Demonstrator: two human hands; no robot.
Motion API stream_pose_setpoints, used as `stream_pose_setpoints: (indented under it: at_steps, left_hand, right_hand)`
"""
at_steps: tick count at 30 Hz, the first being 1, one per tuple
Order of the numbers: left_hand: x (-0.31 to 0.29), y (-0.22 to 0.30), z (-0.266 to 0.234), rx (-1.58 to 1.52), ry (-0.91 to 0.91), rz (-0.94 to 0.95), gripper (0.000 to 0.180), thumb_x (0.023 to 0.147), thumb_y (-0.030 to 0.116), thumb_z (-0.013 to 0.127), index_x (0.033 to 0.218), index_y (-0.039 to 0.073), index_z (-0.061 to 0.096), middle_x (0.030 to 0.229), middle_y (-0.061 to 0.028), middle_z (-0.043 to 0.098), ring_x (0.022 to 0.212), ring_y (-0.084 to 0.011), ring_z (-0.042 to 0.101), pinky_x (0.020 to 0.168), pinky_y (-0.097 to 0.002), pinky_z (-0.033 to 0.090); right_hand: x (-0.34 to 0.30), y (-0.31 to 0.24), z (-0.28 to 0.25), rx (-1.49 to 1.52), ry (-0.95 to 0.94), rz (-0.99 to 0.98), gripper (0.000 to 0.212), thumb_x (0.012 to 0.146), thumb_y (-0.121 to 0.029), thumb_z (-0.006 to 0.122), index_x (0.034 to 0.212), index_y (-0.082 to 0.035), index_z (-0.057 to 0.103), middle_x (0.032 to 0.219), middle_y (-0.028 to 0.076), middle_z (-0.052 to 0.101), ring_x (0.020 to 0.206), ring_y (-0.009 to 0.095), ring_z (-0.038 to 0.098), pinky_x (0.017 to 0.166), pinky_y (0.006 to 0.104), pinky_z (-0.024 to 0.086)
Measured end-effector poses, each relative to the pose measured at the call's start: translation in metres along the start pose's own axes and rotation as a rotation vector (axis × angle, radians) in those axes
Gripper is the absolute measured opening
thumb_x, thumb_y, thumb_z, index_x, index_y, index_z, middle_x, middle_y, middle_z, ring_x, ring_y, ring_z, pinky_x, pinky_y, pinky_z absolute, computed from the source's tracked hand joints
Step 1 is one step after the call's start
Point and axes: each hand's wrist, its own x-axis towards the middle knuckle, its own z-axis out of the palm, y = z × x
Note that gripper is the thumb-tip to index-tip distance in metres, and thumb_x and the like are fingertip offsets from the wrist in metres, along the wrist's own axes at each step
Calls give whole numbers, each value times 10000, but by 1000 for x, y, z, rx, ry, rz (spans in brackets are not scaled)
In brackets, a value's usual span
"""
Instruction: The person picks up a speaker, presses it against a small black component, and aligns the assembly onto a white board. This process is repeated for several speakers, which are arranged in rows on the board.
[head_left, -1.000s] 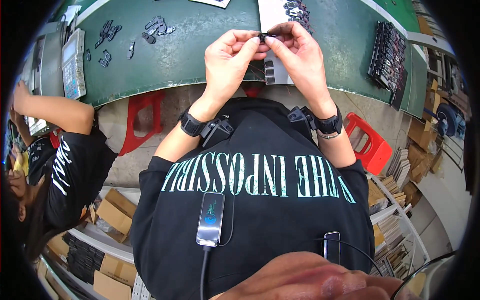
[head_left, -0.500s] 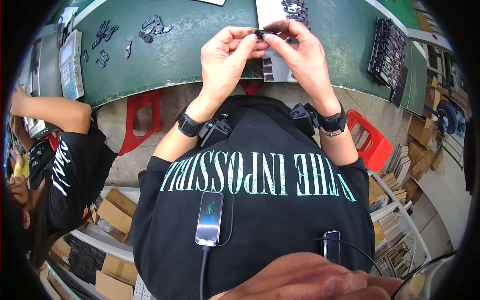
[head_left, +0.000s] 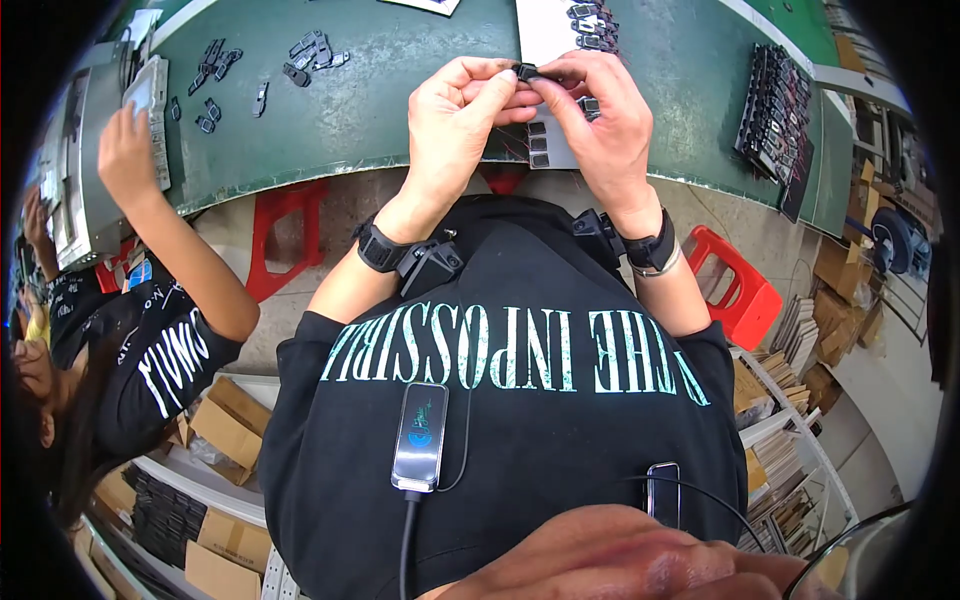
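Observation:
Above the near edge of the green table, my left hand (head_left: pixel 450 120) and my right hand (head_left: pixel 610 120) meet with their fingers closed. Thumbs and fingertips of both pinch a small black plastic part (head_left: pixel 525 72), partly covered by the fingers. Under the right hand lies a white sheet (head_left: pixel 540 30). Small black rectangular parts with grey faces (head_left: pixel 539 144) line up along its near end. More black parts with thin reddish wires (head_left: pixel 592 25) are grouped at its far right.
Loose black parts (head_left: pixel 312 50) lie in clusters on the left of the table (head_left: pixel 400 60). A dense row of wired parts (head_left: pixel 775 110) sits at the right. Red stools (head_left: pixel 735 285) stand below the edge. A co-worker's hand (head_left: pixel 128 150) is by a pale keypad device (head_left: pixel 155 95) at the left.
The co-worker has raised an arm and moved a hand to the keypad device. My hands stay together on the black part, with the right hand and wrist shifted slightly.

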Motion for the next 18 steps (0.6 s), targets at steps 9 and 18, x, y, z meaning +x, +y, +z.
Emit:
stream_pose_setpoints:
  at_steps: [9, 18]
  left_hand:
    - [0, 1, 0, 6, -7, -6, 185, 1025, 68, 597, 1135, -81, 594, 987, -180, 739, 870, -195, 749, 811, -290, 631]
    - [0, 4, 0, -19, 1, -26, 185, 1020, 68, 606, 1132, -79, 595, 994, -176, 740, 863, -195, 750, 813, -289, 629]
  right_hand:
    - [2, 10, 2, -204, 68, -216, 143, 852, 7, 762, 987, -23, 725, 1005, 87, 713, 863, 188, 704, 747, 299, 578]
    - [1, 5, 2, -95, 39, -115, 190, 841, 3, 768, 1023, -27, 723, 995, 97, 724, 857, 210, 711, 761, 307, 582]
